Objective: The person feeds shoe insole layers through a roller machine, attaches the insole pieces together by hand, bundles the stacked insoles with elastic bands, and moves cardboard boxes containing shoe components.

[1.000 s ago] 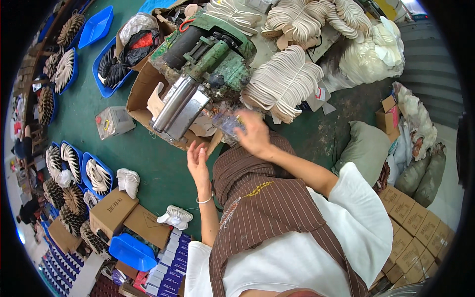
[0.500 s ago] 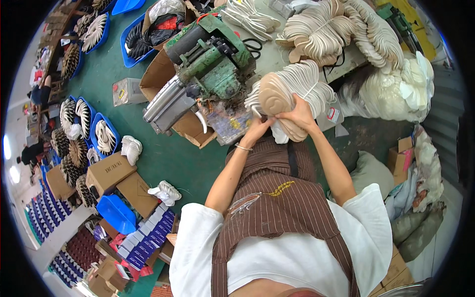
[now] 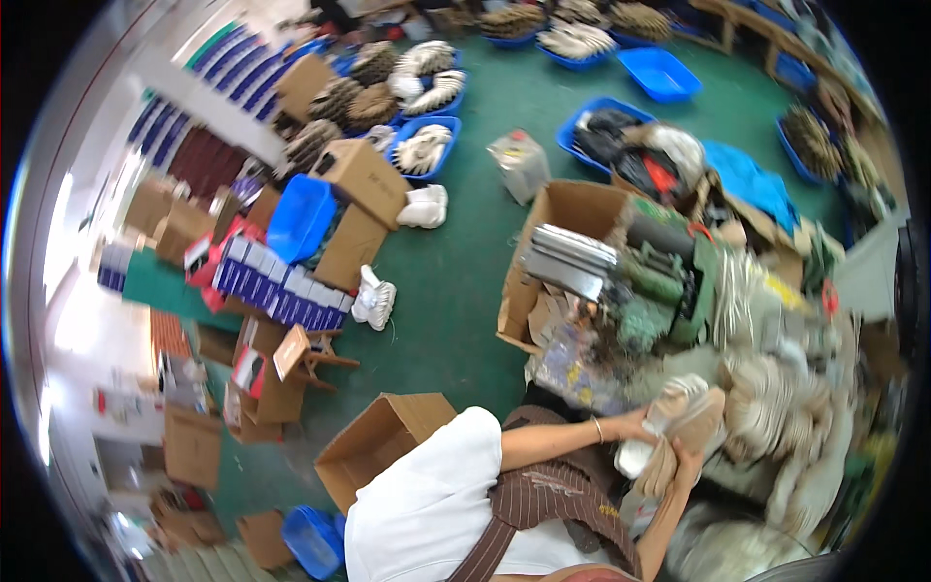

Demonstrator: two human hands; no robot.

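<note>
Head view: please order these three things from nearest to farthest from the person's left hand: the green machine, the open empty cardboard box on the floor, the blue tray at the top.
1. The green machine, just above the left hand, which holds beige insoles.
2. The open empty cardboard box, on the floor to the left of the person.
3. The blue tray, far up near the top edge.

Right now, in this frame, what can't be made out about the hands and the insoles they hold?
Head view only:
- Stack of beige insoles: motion blur hides the count.
- Left hand: fingers tucked behind the stack, grip unclear.
- Right hand: partly covered by the insoles, fingertips unseen.
- Green machine: blurred, its parts cannot be told apart.
- Insole piles at the right: smeared toward the fisheye rim.
</note>
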